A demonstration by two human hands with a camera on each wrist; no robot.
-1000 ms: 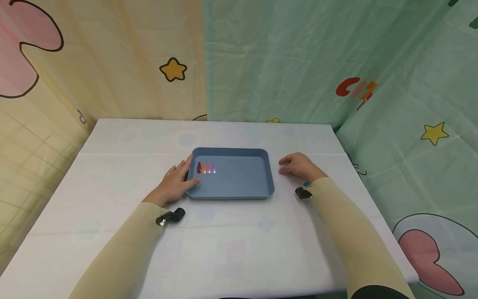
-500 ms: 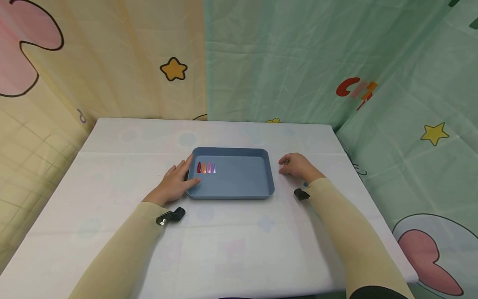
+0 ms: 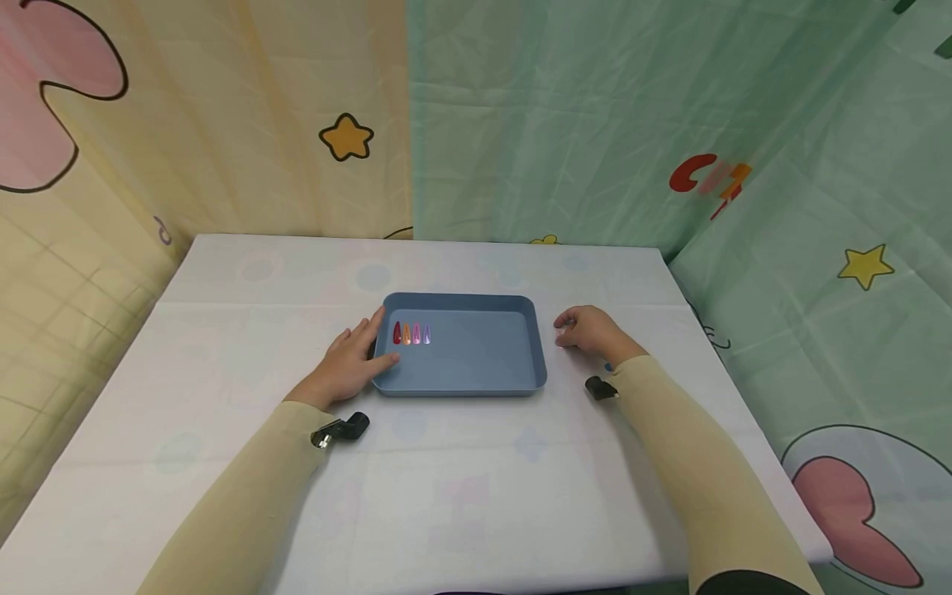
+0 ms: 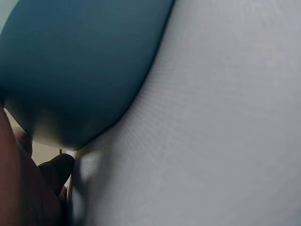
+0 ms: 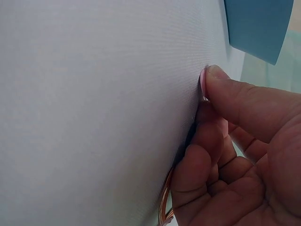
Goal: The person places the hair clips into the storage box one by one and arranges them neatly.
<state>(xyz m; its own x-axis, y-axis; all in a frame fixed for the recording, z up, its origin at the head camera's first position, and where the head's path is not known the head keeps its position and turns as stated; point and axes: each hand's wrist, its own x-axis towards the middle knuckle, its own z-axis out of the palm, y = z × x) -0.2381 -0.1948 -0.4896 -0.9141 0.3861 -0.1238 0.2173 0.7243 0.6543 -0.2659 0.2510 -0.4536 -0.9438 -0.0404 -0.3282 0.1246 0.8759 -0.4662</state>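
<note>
A shallow blue tray (image 3: 476,355) lies on the table. Inside it, at the left, several false nails (image 3: 416,334) stand in a row: red, orange, pink and purple. My left hand (image 3: 345,364) rests on the tray's left rim with its fingers spread and the thumb over the edge. To the right of the tray, my right hand (image 3: 595,329) is low at the tabletop. Its thumb and forefinger pinch a pink false nail (image 5: 203,84), seen edge-on in the right wrist view. Its other fingers are curled.
A white patterned cloth covers the table (image 3: 461,496). A small blue thing (image 3: 608,367) shows by my right wrist, mostly hidden. Copper-coloured curved edges (image 5: 163,200) lie below the right fingers. Printed curtains (image 3: 535,124) hang behind the table.
The right forearm has shifted very slightly left, covering more of the small blue thing. The left hand, tray and row of nails look the same.
</note>
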